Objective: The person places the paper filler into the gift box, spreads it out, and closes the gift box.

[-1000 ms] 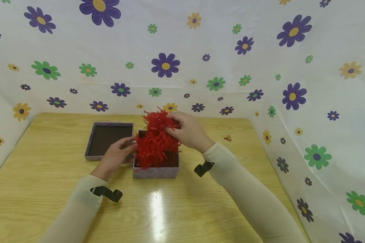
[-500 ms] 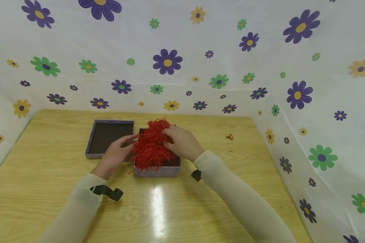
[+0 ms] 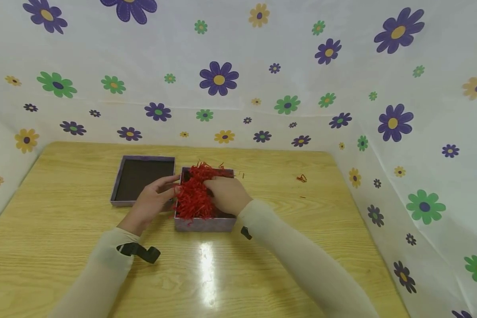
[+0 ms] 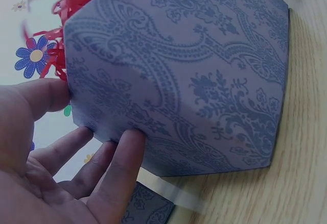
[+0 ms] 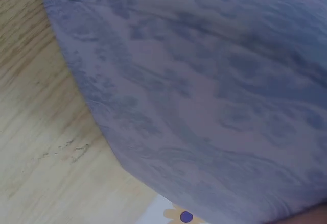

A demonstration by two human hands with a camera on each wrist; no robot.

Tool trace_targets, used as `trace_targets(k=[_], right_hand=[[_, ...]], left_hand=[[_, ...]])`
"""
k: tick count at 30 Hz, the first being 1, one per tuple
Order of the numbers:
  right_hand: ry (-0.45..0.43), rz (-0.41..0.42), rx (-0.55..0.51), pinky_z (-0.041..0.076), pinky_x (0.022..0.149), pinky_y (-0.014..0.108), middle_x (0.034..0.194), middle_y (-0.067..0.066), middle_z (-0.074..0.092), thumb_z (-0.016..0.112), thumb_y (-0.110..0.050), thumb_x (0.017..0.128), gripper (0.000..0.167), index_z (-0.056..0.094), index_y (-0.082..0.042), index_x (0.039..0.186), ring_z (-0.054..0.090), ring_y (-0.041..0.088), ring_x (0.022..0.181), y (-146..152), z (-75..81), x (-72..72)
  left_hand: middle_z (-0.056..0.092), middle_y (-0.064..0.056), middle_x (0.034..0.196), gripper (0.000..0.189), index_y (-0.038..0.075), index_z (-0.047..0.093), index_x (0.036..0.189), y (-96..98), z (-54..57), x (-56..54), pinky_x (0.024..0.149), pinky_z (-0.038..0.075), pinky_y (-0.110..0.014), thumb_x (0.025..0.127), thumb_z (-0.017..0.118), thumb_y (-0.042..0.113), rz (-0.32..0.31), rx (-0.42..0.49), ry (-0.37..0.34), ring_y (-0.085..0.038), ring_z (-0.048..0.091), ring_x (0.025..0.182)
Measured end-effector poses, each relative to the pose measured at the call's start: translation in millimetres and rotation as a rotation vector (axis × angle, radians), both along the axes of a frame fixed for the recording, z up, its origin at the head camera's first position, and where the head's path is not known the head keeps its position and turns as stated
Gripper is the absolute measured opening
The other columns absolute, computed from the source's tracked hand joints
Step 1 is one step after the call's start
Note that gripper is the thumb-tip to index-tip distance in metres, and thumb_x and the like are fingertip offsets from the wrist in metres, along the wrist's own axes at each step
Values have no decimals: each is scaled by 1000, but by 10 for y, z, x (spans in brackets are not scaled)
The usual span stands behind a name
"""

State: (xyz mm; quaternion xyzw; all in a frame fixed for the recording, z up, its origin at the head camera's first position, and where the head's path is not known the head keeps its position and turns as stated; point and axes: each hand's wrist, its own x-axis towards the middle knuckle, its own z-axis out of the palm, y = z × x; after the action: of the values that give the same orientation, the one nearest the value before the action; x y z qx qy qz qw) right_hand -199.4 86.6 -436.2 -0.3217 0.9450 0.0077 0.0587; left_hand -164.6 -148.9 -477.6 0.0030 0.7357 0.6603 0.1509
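A patterned purple-grey box (image 3: 204, 225) with a dark inside stands on the table, and red shredded paper (image 3: 194, 198) fills its left part and pokes above the back rim. My left hand (image 3: 149, 203) rests at the box's left side. In the left wrist view its fingertips (image 4: 132, 137) touch the outer wall, fingers fairly straight, with the thumb right at the rim. My right hand (image 3: 228, 195) reaches down into the box at the right of the shredded paper; its fingers are hidden there. Mostly the box's outer wall (image 5: 194, 112) fills the right wrist view.
Left of the box lies its shallow lid (image 3: 143, 179), dark inside turned up, close to my left hand. A few loose paper shreds (image 3: 301, 178) lie on the wooden table (image 3: 286, 265) at the right. Flowered white cloth (image 3: 151, 53) walls in the back and sides.
My right hand has moved down and slightly left into the box, taking the raised red shredded paper lower. The left hand stays at the box's side. Small loose shreds now lie behind the box.
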Motion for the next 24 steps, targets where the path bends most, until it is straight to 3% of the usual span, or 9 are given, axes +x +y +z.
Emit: trace_targets(k=[5,9,12,19,22,24], right_hand=[[-60,-10,3,59,87,40,123,4,74,63,-15,101,34,67,-15,135,70,21,111,8,5,-12],[-188,-29,-41,49,109,41,143,8,63,67,-19,100,49,57,-9,148,57,25,135,93,145,-24],[-227,-8,-102,40,117,42,148,8,59,68,-24,102,51,56,-8,149,47,28,144,176,243,-36],[-204,90,-250,45,111,40,140,6,63,69,-32,101,48,61,-11,144,57,24,131,396,416,-29],[-185,77,-305,47,108,40,138,5,61,73,-36,98,53,60,-13,144,58,22,126,468,476,-13],[-185,47,-358,45,110,43,146,7,54,75,-42,95,64,55,-15,150,53,24,132,485,500,3]], left_hand=[[52,-19,148,60,16,42,159,2,-3,-1,83,60,-32,105,63,32,1,5,-13,-10,65,105],[52,-20,148,57,16,42,159,4,-4,-7,82,60,-30,107,61,28,0,12,-6,-12,64,105],[50,-21,150,54,14,42,159,5,-2,-11,83,59,-29,108,58,24,-1,19,1,-14,65,106],[49,-22,151,53,13,41,159,9,-2,-5,84,60,-31,109,55,22,3,24,-9,-20,65,108],[50,-22,150,53,13,41,159,6,1,1,84,60,-31,109,55,22,4,21,-9,-21,65,109],[50,-22,150,54,13,41,160,6,5,4,84,60,-31,109,56,24,2,21,-7,-19,65,109]])
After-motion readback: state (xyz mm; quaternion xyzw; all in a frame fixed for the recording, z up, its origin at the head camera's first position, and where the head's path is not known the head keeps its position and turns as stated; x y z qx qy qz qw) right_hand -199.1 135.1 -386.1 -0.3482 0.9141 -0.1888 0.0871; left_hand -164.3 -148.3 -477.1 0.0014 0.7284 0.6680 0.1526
